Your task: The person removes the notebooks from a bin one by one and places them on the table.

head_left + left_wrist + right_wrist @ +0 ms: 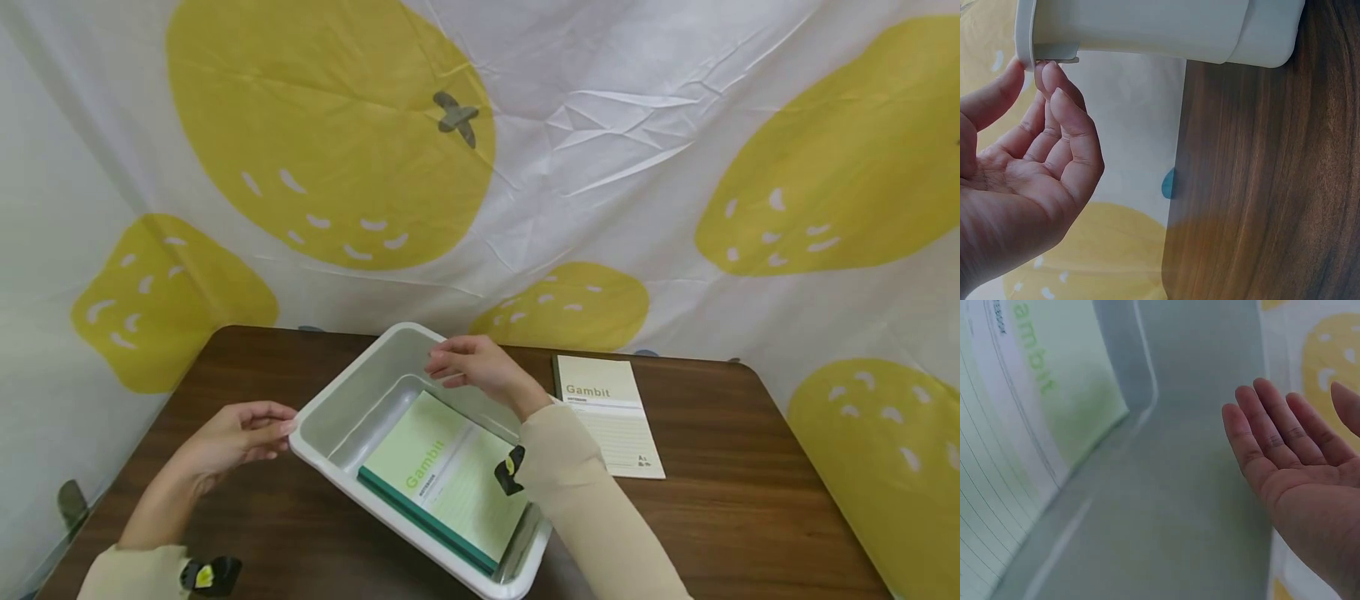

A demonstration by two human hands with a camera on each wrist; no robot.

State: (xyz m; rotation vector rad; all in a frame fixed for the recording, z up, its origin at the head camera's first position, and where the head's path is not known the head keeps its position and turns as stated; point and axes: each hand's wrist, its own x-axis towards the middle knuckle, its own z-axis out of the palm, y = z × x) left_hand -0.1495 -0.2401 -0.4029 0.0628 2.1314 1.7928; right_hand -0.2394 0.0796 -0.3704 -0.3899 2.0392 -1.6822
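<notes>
My left hand [240,437] pinches the left corner rim of a pale grey plastic bin [386,367]. In the left wrist view, the thumb and fingertips of that hand [1035,150] meet at the lip of the bin [1141,25]. A green-spined "Gambit" notebook [457,458] lies flat inside, cover up. Over the bin's far side is my right hand [483,371], holding nothing. The right wrist view shows its palm [1310,487] with fingers [1269,434] extended beside the bin's inner wall [1197,456], apart from the notebook [1079,412].
A second "Gambit" notebook [611,417] with a dark spine lies on the brown wooden table [765,483], right of the bin. Behind the table hangs a white curtain [585,167] printed with yellow fruit. The bin sits diagonally on the table.
</notes>
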